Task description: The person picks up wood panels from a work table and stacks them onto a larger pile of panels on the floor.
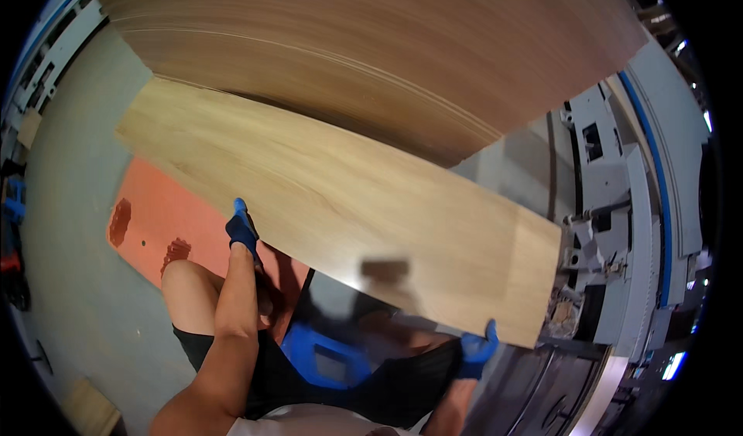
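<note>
I hold a long light wood-grain panel [333,196] that runs from the upper left down to the lower right. My left hand [243,230], in a blue glove, grips its near edge from below, left of centre. At the panel's lower right corner, my right hand [477,349], also in a blue glove, clasps the near edge. Beyond the panel lies a tall stack of darker wood panels [371,41], and the held panel's far edge overlaps it.
An orange-red board [166,223] lies on the grey floor [73,227] under the panel at the left. A grey and blue machine [627,204] stands at the right. A small wood offcut [91,409] sits at the lower left. My bare knee and dark shorts show below.
</note>
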Demonstrator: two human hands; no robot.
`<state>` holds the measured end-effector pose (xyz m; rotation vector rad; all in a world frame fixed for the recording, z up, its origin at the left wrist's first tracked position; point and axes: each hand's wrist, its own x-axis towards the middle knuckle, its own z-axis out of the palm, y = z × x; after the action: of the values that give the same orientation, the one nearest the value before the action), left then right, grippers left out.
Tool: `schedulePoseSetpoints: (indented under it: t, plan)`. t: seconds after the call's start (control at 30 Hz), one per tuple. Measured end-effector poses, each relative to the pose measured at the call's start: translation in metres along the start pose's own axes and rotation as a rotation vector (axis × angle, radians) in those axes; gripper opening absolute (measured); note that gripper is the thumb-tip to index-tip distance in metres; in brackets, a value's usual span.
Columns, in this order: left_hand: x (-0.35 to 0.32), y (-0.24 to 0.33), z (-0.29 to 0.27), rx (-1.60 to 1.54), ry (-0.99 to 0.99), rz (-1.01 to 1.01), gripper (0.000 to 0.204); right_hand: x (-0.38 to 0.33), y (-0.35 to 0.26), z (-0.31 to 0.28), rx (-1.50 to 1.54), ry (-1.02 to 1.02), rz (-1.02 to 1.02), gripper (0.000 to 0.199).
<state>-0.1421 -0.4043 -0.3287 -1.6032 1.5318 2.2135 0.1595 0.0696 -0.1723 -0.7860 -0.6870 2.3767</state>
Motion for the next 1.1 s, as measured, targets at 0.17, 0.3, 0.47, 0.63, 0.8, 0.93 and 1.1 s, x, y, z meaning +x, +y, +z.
schedulePoseSetpoints:
  t: [0.17, 0.3, 0.47, 0.63, 0.8, 0.93, 1.1]
  plan:
    - [-0.035, 0.007, 0.029, 0.252, -0.014, -0.068, 0.046, 0.026, 0.093, -0.052, -0.81, -0.096, 0.276, 0.023]
    - [0.032, -0.05, 0.012, 0.427, 0.021, 0.013, 0.057, 0.072, 0.113, -0.026, -2.308, -0.603, -0.672, 0.032]
    - [0.076, -0.059, 0.041, 0.456, 0.059, 0.027, 0.072, 0.168, 0.087, -0.082, -1.909, 0.364, -0.644, 0.038]
    - [0.113, -0.018, 0.015, 0.379, 0.137, 0.044, 0.068, 0.171, 0.148, -0.025, -1.441, 0.083, 0.347, 0.045]
    - [0.13, 0.041, 0.0, 0.233, 0.131, -0.012, 0.064, 0.16, 0.21, -0.007, -1.449, -0.091, 0.119, 0.049]
    - [0.151, 0.044, -0.009, 0.15, 0.106, -0.018, 0.052, 0.151, 0.223, 0.011, -1.621, -0.027, 0.087, 0.048]
    - [0.166, 0.027, -0.008, -0.066, -0.16, 0.012, 0.052, 0.154, 0.225, 0.002, -1.697, 0.024, 0.056, 0.05]
